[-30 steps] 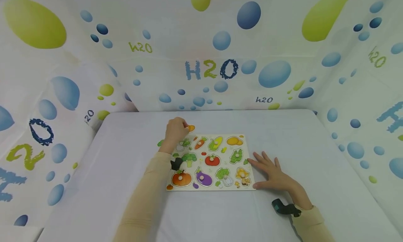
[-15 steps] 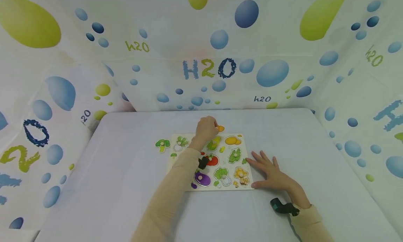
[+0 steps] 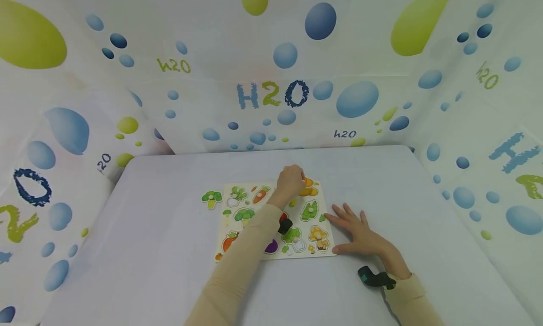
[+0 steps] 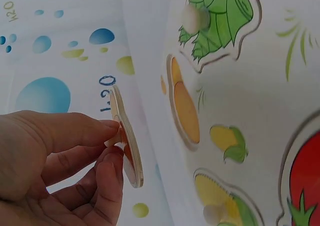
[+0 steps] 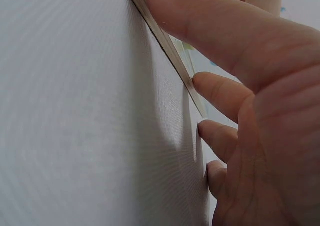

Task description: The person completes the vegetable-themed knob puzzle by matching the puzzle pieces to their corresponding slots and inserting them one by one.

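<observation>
In the head view, my left hand is over the far right part of a wooden vegetable puzzle board. Its thumb and fingertips pinch the small knob of an orange, potato-like puzzle piece, shown tilted on edge in the left wrist view. Beside that piece lies the board's matching orange-yellow recess; a gap shows between them in that view. My right hand is spread at the board's right edge, with its thumb and fingertips touching the side, as the right wrist view confirms.
A loose broccoli piece lies on the white tablecloth just left of the board. Several knobbed pieces sit in the board, among them a carrot and a mushroom. Printed cloth walls surround the table.
My left hand has carried the orange piece rightward from behind the board's left part to its far right corner, uncovering the loose broccoli piece. My right hand stays at the edge.
</observation>
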### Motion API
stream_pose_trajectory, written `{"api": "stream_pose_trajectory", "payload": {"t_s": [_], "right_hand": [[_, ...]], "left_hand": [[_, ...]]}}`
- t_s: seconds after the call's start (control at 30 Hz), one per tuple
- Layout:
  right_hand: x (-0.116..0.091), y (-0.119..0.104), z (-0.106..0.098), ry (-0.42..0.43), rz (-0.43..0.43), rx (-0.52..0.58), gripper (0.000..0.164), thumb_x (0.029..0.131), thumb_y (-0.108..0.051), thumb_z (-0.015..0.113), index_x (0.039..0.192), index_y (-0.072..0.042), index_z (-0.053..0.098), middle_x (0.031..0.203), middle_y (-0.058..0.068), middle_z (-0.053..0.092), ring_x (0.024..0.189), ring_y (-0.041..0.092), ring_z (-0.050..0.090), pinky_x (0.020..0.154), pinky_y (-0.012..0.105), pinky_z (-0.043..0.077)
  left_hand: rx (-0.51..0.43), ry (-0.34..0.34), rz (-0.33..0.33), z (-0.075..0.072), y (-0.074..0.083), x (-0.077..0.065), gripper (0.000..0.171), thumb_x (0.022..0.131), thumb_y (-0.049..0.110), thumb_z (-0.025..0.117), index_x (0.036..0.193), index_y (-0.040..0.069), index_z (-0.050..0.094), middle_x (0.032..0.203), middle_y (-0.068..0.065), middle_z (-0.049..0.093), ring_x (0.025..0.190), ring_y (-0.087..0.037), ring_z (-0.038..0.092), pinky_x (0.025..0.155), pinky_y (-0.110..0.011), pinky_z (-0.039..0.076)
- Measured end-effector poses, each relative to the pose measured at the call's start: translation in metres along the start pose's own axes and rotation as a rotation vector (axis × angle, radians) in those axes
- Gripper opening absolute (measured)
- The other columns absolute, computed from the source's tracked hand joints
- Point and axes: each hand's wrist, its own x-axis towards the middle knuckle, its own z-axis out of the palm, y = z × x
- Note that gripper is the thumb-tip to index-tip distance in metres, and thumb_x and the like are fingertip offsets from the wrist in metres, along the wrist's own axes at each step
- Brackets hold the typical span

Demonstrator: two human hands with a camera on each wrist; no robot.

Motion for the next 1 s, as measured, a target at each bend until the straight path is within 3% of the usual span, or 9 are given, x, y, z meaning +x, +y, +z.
{"api": "stream_pose_trajectory", "payload": {"t_s": [0.53,1.0], "right_hand": [[0.000,-0.007,-0.001,0.008,-0.013,-0.003,0.089,0.075,-0.045,0.079,0.149,-0.016,0.040,0.162,0.019,0.017,0.148,0.047,-0.004,0.107,0.071,-0.015],[0.000,-0.005,0.001,0.016,-0.008,-0.003,0.090,0.074,-0.045,0.080,0.149,-0.016,0.041,0.162,0.018,0.018,0.148,0.047,-0.003,0.108,0.070,-0.014]], "left_hand": [[0.048,-0.002,0.025,0.026,0.000,0.007,0.007,0.086,0.005,0.066,0.089,0.005,0.072,0.091,-0.007,0.072,0.080,-0.020,0.066,0.069,-0.028,0.053],[0.072,-0.011,0.063,0.033,0.000,0.005,0.011,0.088,0.002,0.062,0.085,0.004,0.073,0.087,-0.008,0.073,0.076,-0.020,0.067,0.066,-0.028,0.053]]}}
